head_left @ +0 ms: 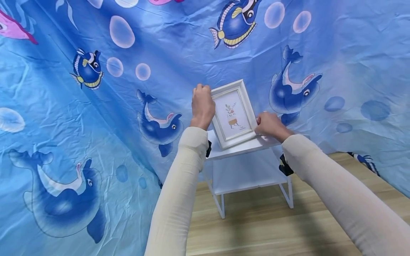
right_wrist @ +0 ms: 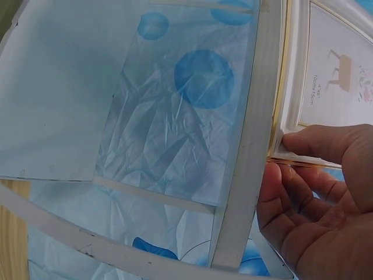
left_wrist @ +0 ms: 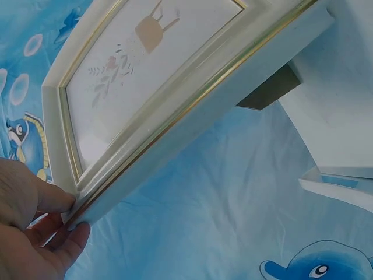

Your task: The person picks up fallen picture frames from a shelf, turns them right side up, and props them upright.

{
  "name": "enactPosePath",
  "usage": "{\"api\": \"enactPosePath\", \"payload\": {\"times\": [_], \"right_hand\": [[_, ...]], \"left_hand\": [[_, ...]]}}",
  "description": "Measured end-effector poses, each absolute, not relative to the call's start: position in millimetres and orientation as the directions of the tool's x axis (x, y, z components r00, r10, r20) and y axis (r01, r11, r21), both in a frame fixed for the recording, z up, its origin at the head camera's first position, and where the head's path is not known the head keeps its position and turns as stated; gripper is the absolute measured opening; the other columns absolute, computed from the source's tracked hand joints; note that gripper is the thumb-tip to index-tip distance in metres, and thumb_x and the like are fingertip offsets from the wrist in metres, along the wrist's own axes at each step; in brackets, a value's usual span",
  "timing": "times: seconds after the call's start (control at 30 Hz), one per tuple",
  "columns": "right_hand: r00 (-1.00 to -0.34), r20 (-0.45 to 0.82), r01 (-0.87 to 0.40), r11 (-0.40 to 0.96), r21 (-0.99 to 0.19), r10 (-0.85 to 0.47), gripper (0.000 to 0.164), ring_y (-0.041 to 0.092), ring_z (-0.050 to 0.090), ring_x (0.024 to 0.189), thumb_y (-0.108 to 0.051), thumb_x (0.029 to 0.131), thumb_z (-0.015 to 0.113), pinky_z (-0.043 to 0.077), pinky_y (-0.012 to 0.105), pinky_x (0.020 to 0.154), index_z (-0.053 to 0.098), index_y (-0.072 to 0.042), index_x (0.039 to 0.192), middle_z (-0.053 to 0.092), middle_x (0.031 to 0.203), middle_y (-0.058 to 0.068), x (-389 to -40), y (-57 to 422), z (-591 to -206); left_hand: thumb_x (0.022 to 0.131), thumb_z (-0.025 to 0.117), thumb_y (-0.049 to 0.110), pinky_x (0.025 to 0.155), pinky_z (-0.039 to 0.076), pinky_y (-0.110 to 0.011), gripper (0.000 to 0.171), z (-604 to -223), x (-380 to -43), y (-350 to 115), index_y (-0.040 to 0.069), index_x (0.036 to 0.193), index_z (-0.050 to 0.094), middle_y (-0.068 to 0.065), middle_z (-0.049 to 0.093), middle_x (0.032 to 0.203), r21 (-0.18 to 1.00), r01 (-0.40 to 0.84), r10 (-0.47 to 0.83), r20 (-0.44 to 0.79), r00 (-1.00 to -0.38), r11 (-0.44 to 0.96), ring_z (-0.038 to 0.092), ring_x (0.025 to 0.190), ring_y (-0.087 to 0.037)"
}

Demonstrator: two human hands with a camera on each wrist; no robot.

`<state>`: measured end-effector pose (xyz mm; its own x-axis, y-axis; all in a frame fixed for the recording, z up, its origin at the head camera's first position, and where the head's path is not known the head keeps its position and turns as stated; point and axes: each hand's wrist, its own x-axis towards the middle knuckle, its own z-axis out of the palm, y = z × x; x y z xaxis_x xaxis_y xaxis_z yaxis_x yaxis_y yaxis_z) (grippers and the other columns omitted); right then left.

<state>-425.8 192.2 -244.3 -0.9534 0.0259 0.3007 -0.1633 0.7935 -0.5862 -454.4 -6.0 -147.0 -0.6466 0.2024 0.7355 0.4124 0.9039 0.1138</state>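
Observation:
A white picture frame [head_left: 219, 122] with a thin gold inner line stands tilted on the top of a small white table [head_left: 230, 152]. Behind its glass is a print [head_left: 231, 115] of a plant in a brown legged pot. My left hand [head_left: 203, 106] pinches the frame's upper left corner, thumb on the front and fingers behind. At the lower right corner, my right hand [head_left: 270, 125] pinches the frame between thumb and fingers. A dark stand [left_wrist: 271, 88] shows behind the frame in the left wrist view.
The table has a lower shelf [head_left: 246, 174] and white metal legs [head_left: 221, 206] on a wood-look floor [head_left: 262, 227]. Blue cloth [head_left: 128, 89] printed with dolphins, fish and bubbles hangs behind and at both sides, close to the table.

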Motion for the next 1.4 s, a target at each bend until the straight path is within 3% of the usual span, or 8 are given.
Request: {"api": "enactPosePath", "payload": {"times": [0.6, 0.97, 1.4], "right_hand": [[-0.957, 0.29, -0.164, 0.79, -0.591, 0.018, 0.01, 0.026, 0.052, 0.073, -0.003, 0.081, 0.063, 0.04, 0.032, 0.061, 0.054, -0.001, 0.085, 0.054, 0.078, 0.012, -414.5, 188.3, -244.7], [-0.942, 0.337, -0.191, 0.809, -0.556, 0.009, 0.013, 0.024, 0.05, 0.068, -0.004, 0.078, 0.063, 0.037, 0.031, 0.06, 0.051, -0.004, 0.076, 0.051, 0.071, 0.009, -411.5, 187.1, -243.9], [-0.952, 0.306, -0.172, 0.804, -0.569, 0.013, 0.013, 0.023, 0.05, 0.069, -0.006, 0.081, 0.064, 0.038, 0.03, 0.06, 0.05, -0.004, 0.08, 0.051, 0.073, 0.008, -408.8, 186.0, -249.0]], "left_hand": [[0.094, 0.056, -0.006, 0.092, 0.05, -0.036, 0.023, -149.5, -452.5, -8.7, -0.001, 0.114, 0.066, -0.016, 0.058, 0.123, 0.123, 0.447, 0.219, 0.739, -0.637, 0.886, 0.054, 0.111, -0.029], [0.096, 0.054, -0.004, 0.093, 0.05, -0.034, 0.025, -148.1, -453.3, -8.1, -0.001, 0.118, 0.065, -0.015, 0.059, 0.122, 0.136, 0.448, 0.204, 0.75, -0.629, 0.884, 0.055, 0.111, -0.027], [0.094, 0.058, -0.005, 0.094, 0.051, -0.032, 0.026, -154.4, -455.6, -7.3, 0.001, 0.118, 0.065, -0.013, 0.059, 0.12, 0.162, 0.454, 0.185, 0.757, -0.627, 0.876, 0.056, 0.111, -0.025]]}}
